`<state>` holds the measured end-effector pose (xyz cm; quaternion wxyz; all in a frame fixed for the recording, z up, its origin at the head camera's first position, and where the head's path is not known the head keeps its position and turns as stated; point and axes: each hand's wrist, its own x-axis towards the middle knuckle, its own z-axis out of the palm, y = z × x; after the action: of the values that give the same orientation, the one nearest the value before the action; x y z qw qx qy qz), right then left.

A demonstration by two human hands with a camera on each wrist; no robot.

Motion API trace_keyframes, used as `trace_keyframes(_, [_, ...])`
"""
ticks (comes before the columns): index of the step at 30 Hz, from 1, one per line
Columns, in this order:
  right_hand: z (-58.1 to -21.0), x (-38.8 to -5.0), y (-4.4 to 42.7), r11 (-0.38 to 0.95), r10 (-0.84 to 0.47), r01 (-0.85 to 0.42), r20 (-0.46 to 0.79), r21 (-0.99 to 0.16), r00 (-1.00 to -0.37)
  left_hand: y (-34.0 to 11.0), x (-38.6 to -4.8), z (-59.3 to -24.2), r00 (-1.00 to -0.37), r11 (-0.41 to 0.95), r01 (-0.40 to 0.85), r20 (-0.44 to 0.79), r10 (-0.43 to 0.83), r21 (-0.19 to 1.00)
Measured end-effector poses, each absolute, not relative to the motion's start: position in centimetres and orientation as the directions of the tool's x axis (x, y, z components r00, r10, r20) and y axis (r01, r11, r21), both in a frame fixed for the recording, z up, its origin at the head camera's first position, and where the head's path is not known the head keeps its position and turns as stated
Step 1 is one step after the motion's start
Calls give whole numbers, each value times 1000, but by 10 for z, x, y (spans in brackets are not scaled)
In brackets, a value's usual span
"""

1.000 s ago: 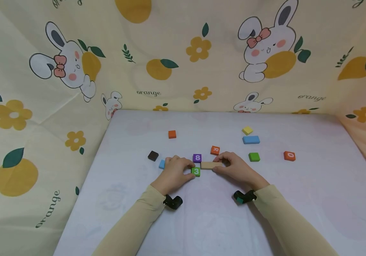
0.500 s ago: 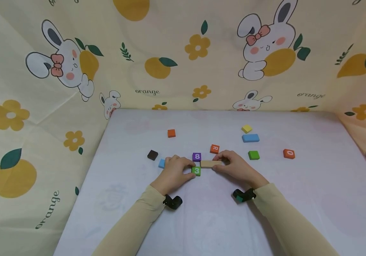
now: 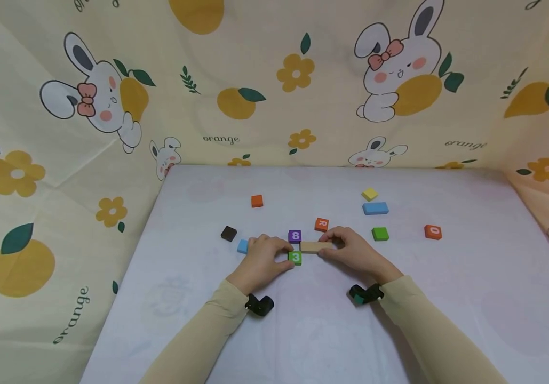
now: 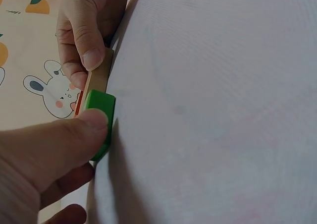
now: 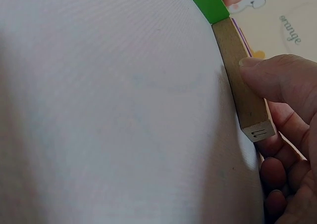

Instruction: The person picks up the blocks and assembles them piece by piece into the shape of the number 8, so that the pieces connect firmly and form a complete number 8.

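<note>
The left hand pinches the green block, the right hand the wooden block, apparently to steady both near the purple block

Grn 3-blk slightly further R

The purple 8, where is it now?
Head view: the purple block sits just right of centre, beyond the green 3 block, left of the orange R block.

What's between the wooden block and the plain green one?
The right hand, pinching the wooden block, then bare tabletop up to the plain green block. Head view shows it.
</note>
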<state>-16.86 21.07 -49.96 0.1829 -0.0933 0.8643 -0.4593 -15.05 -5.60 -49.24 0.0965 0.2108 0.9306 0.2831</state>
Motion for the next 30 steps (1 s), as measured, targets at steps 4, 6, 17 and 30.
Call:
trace_keyframes(4, [-499, -168, 211, 560, -340, -9, -220, -829, -914, -57, -150, -493, -893, 748, 339, -55, 447, 571])
trace_keyframes(6, [-499, -169, 211, 560, -345, -14, -217, -828, -913, -57, -149, -493, -894, 750, 335, -58, 443, 570])
trace_keyframes(17, [-498, -169, 211, 564, -335, -8, -219, -826, -916, -57, -150, -490, -895, 754, 338, -54, 442, 563])
trace_keyframes(30, [-502, -170, 211, 570, -331, -2, -227, -822, -916, -56, -150, -490, -896, 759, 330, -66, 439, 561])
